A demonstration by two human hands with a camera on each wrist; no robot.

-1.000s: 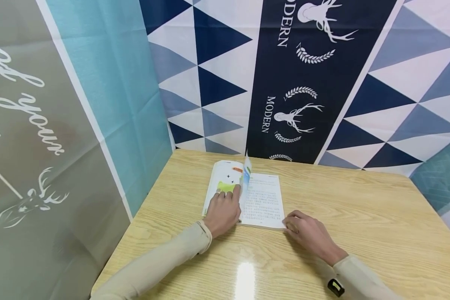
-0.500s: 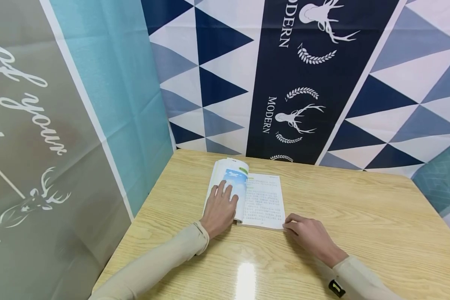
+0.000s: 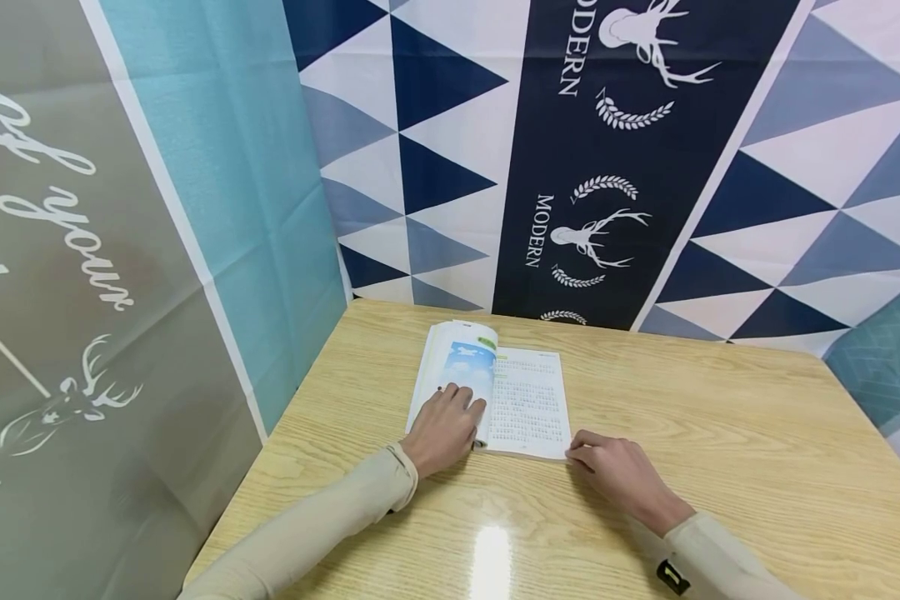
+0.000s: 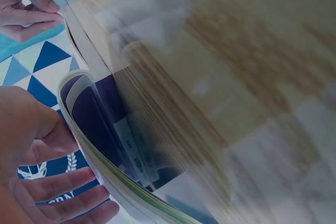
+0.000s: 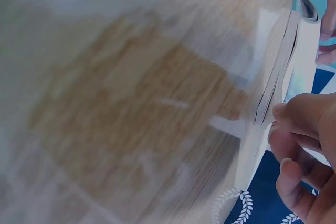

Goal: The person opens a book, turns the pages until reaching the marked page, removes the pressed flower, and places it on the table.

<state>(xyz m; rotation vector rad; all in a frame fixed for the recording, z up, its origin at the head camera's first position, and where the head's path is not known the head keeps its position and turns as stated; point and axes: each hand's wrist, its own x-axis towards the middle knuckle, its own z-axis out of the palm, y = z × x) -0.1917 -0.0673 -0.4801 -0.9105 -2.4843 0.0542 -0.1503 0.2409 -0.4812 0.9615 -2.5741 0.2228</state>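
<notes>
An open book (image 3: 527, 404) lies on the wooden table, a text page on its right side and a blue-sky picture page (image 3: 471, 360) curving over on its left. My left hand (image 3: 442, 427) rests on the lower part of that picture page. In the left wrist view the left hand's fingers (image 4: 68, 184) are spread along the rolled left pages (image 4: 113, 174). At the book's lower right corner my right hand (image 3: 621, 475) pinches the page edge. The right wrist view shows its thumb and index finger (image 5: 283, 142) at the page edges (image 5: 278, 77), which stand slightly apart.
The wooden table (image 3: 690, 417) extends to the right of the book and in front of it. Behind it hangs a patterned cloth (image 3: 442, 150) with triangles and deer heads. A grey and teal cloth (image 3: 270, 208) borders the left side.
A page that stood upright has come down onto the left side, showing the sky picture. My left hand reached up over it, then slid back toward me. The right hand stays at the corner.
</notes>
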